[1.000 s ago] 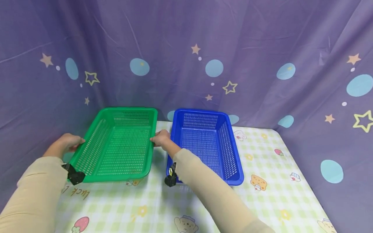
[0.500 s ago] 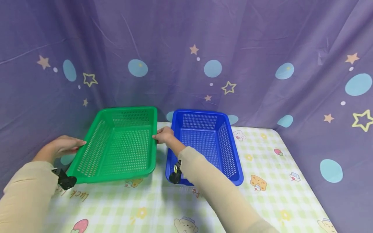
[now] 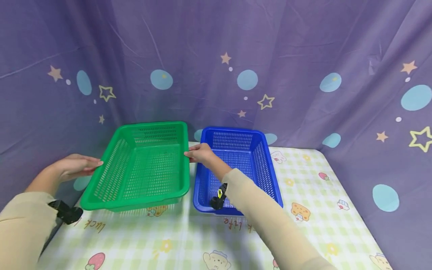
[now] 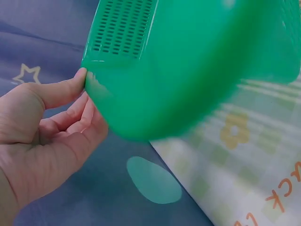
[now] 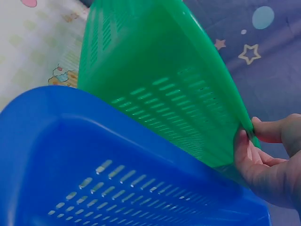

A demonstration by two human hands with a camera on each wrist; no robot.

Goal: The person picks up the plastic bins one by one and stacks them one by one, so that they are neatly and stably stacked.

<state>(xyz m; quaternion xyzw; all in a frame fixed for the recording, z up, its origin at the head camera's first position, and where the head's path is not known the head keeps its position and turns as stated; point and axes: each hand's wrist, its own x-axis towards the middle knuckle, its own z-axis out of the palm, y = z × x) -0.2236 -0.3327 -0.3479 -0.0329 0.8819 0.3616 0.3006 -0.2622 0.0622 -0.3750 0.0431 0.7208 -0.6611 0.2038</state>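
A green plastic basket with slotted sides and nothing inside hangs at the left in the head view, its front underside showing above the tablecloth. My left hand holds its left rim, thumb on top and fingers beneath; the left wrist view shows this hand at the rim near a corner. On the opposite side my right hand pinches the right rim. The right wrist view has the right-hand fingers on the basket's outer side and the thumb over the edge. My right forearm crosses above the blue basket.
The blue basket stands on the table close to the green one's right side, against the back. A checked cloth with cartoon prints covers the table. A purple curtain encloses the back and both sides.
The green basket has risen slightly and shifted right toward the blue basket, with both hands on its rim. My right hand has moved right and a little up. The blue basket stays put.
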